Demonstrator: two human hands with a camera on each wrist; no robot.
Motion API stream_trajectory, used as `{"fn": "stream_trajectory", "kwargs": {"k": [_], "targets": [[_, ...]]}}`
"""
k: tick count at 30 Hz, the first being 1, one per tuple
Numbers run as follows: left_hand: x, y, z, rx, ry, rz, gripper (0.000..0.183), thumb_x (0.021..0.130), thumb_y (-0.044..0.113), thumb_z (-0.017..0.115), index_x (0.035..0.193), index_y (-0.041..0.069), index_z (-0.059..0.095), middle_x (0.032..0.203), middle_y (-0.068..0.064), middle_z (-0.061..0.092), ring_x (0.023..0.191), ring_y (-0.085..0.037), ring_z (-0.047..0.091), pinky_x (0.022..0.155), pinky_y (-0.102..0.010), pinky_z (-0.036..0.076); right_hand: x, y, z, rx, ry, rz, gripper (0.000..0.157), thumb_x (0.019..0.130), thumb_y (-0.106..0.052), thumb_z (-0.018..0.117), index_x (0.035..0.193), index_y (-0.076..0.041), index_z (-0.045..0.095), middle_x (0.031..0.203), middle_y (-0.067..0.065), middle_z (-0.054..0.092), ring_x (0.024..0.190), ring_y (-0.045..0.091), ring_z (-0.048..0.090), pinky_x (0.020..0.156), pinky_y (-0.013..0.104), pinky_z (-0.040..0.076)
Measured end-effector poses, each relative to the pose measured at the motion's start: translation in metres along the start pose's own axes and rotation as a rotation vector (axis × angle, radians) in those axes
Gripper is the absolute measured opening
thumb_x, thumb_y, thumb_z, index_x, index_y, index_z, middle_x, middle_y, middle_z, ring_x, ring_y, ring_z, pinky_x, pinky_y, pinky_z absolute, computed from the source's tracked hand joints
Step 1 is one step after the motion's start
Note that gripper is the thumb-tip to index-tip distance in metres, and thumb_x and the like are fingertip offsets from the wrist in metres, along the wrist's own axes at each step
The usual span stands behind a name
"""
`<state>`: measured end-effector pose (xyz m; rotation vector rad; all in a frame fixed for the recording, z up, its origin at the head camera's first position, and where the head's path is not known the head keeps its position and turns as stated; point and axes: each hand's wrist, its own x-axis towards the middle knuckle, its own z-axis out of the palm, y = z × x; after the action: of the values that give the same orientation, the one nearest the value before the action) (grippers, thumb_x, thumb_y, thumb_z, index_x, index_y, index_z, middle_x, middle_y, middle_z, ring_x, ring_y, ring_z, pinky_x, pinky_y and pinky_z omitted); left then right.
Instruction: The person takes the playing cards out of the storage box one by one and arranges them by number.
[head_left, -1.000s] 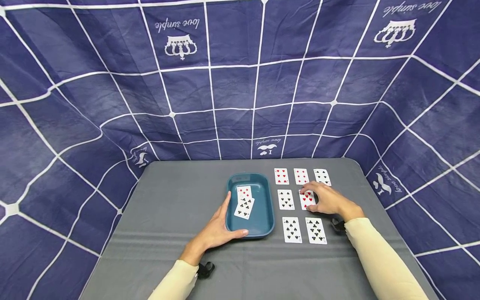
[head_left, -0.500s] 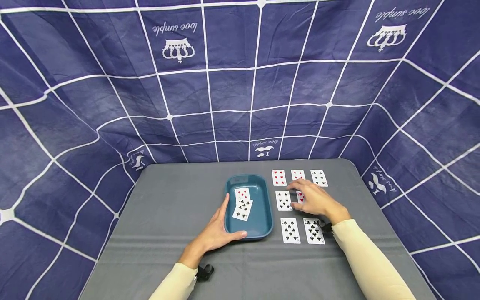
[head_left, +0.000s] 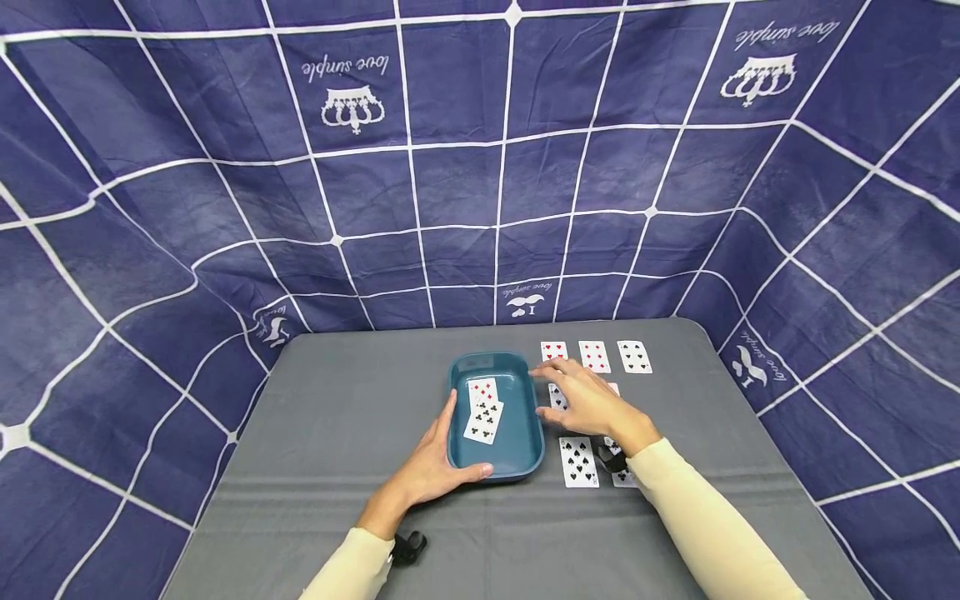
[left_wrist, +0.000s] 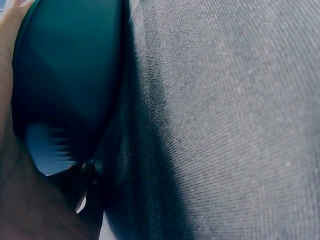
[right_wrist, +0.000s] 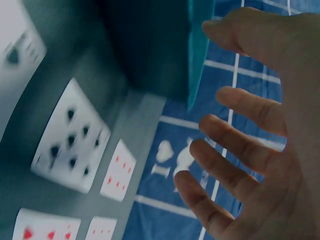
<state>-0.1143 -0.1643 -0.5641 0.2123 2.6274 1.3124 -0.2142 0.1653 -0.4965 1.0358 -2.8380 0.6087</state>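
Observation:
A teal tray lies on the grey tabletop in the head view, with a diamonds card and a clubs card overlapping inside. My left hand holds its near left corner, the fingers along the left wall and the thumb at the front rim; the left wrist view shows the palm close against the tray wall. My right hand hovers beside the right wall, holding nothing. In the right wrist view its fingers are spread and the thumb is by the rim; contact cannot be told.
Right of the tray, playing cards lie face up in rows: a spades card, a diamonds card and a hearts card at the back, a spades card in front. My right arm partly covers others. A patterned blue cloth rises behind the table.
My right hand has moved left, from over the middle-row hearts card to the tray's right side. That hearts card stays on the table. The left hand and tray have hardly moved.

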Motion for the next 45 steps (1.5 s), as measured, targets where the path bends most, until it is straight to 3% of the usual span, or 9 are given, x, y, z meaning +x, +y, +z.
{"fn": "stream_trajectory", "kwargs": {"k": [10,15,20,32,39,45], "targets": [[-0.002,0.000,0.001,0.001,-0.009,-0.015,0.146,0.088,0.065,0.098,0.190,0.032,-0.001,0.196,-0.017,0.018,0.178,-0.051,0.028,0.135,-0.079,0.036,0.033,-0.045,0.011,-0.014,-0.075,-0.098,0.071,0.099,-0.036,0.095,0.160,-0.010,0.069,0.158,0.012,0.068,0.141,0.036,0.070,0.116,0.061,0.061],[-0.001,0.000,0.002,0.006,0.000,-0.009,0.146,0.088,0.066,0.098,0.190,0.035,-0.002,0.196,-0.018,0.020,0.178,-0.051,0.029,0.135,-0.078,0.036,0.048,-0.059,0.016,0.004,-0.134,-0.090,0.074,0.098,-0.035,0.097,0.162,-0.012,0.068,0.159,0.014,0.066,0.145,0.038,0.066,0.119,0.062,0.059],[-0.001,-0.001,0.000,0.004,-0.004,-0.005,0.145,0.089,0.064,0.098,0.188,0.042,-0.005,0.195,-0.019,0.020,0.178,-0.050,0.028,0.136,-0.077,0.036,0.061,-0.069,0.027,0.058,-0.226,-0.022,0.082,0.094,-0.034,0.101,0.165,-0.014,0.066,0.157,0.017,0.064,0.140,0.039,0.063,0.112,0.062,0.062],[-0.001,-0.002,0.001,0.005,-0.018,-0.015,0.144,0.090,0.065,0.097,0.189,0.039,-0.005,0.196,-0.019,0.017,0.178,-0.053,0.026,0.135,-0.080,0.035,0.075,-0.073,0.050,0.029,-0.411,0.126,0.101,0.083,-0.044,0.109,0.170,-0.026,0.061,0.150,0.013,0.058,0.134,0.032,0.059,0.115,0.056,0.062],[-0.001,-0.001,0.001,-0.001,-0.018,-0.007,0.144,0.091,0.063,0.097,0.189,0.037,-0.004,0.197,-0.018,0.016,0.179,-0.053,0.025,0.134,-0.081,0.035,0.080,-0.068,0.057,-0.038,-0.425,0.114,0.104,0.077,-0.042,0.113,0.168,-0.028,0.063,0.147,0.012,0.057,0.131,0.033,0.057,0.112,0.053,0.062],[-0.001,-0.002,0.001,-0.004,-0.016,-0.002,0.144,0.091,0.062,0.098,0.189,0.036,-0.004,0.196,-0.020,0.016,0.179,-0.053,0.025,0.135,-0.081,0.035,0.081,-0.068,0.063,-0.056,-0.421,0.089,0.096,0.077,-0.039,0.113,0.161,-0.027,0.068,0.144,0.012,0.057,0.131,0.033,0.057,0.111,0.051,0.061]]}}
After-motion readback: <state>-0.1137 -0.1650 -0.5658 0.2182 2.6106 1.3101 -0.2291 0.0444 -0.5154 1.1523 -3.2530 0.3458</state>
